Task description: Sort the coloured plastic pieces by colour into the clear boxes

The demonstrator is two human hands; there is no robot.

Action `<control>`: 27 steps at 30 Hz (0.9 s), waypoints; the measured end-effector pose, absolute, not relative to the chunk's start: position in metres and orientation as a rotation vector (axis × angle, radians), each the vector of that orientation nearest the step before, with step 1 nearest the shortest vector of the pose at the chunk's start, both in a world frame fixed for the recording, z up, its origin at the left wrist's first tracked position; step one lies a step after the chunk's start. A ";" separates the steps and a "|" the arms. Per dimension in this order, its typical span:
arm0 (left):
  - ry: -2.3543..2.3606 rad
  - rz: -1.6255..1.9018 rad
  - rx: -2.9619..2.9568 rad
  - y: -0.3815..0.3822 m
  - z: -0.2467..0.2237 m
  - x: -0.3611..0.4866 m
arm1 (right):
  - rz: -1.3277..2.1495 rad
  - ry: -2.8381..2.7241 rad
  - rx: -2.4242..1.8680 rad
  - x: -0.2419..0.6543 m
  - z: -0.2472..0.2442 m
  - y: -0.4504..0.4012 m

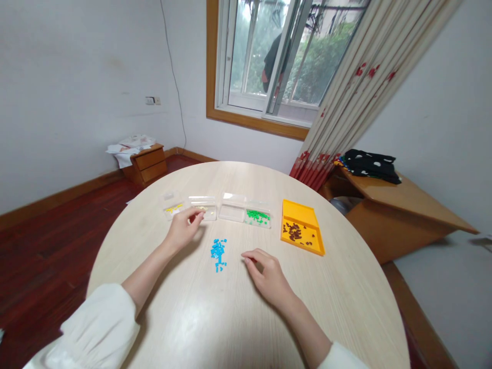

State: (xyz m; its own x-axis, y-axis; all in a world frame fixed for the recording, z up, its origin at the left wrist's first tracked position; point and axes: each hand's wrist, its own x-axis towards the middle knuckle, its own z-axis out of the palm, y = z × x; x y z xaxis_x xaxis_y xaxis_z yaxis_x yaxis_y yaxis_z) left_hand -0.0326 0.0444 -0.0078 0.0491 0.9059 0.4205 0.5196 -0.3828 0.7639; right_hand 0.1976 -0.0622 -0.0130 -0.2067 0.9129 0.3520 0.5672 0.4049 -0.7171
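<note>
My left hand is over the near edge of a clear box holding pale pieces. Its thumb and fingertips are pinched together; whatever lies between them is too small to make out. A loose pile of small blue pieces lies on the table between my hands. Right of that pile rests my right hand, thumb and forefinger drawn together in a pinch. Anything in that pinch cannot be made out.
Along the far side of the round table stand a box with yellow pieces, an open clear case with green pieces in its right half, and an orange box with dark brown pieces.
</note>
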 end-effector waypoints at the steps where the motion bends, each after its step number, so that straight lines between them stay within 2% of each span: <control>1: 1.352 1.256 1.885 0.040 -0.009 -0.027 | 0.568 -1.882 -1.274 0.198 -0.014 -0.061; 8: 1.050 0.960 1.634 0.012 -0.029 0.009 | 0.559 -1.846 -1.283 0.199 -0.016 -0.059; 18: 0.646 0.817 1.454 -0.025 -0.031 0.039 | 0.505 -1.809 -1.288 0.210 -0.013 -0.054; 22: 0.544 0.864 1.211 -0.030 -0.034 0.048 | 0.443 -1.735 -1.355 0.217 -0.016 -0.051; 27: 0.590 1.109 0.786 -0.011 -0.029 0.039 | 0.472 -1.812 -1.365 0.215 -0.020 -0.051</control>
